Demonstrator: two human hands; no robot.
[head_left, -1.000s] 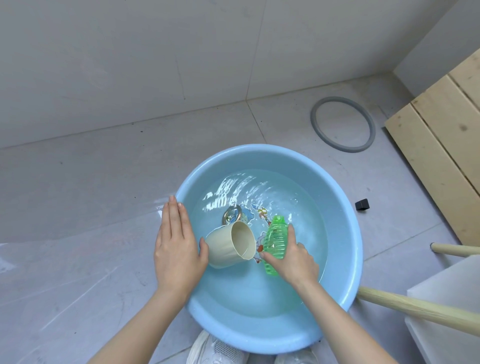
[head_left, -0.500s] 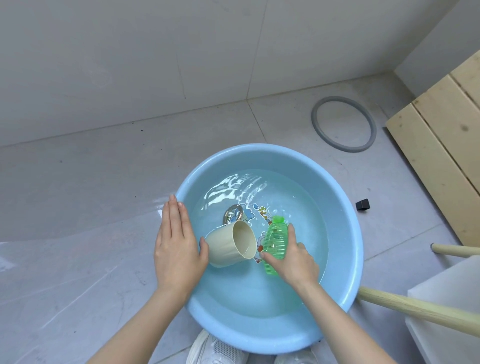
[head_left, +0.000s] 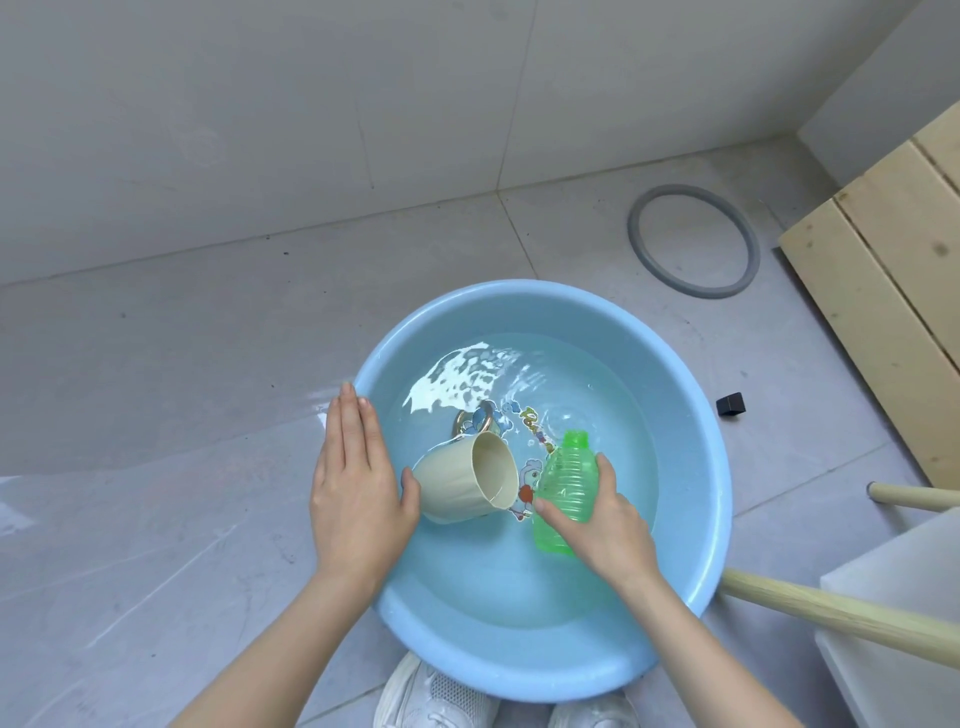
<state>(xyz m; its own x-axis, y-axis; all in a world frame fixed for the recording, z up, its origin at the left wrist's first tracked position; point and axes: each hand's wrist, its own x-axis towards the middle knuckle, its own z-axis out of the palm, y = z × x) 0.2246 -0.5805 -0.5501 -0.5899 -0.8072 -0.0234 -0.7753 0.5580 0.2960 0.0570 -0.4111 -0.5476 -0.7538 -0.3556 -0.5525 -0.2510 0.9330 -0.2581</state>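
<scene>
left hand (head_left: 358, 499) flat, thumb on beige cup (head_left: 457, 486) | right hand (head_left: 605, 525) grips green bottle (head_left: 569, 480) | both in blue basin (head_left: 691, 415)

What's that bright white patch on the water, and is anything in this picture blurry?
Head view: the white patch is light glaring off the rippled water in the blue basin. In the same view, the ripples warp the cartoon print on its bottom. The beige cup and green bottle look sharp, with only faint shadows.
</scene>
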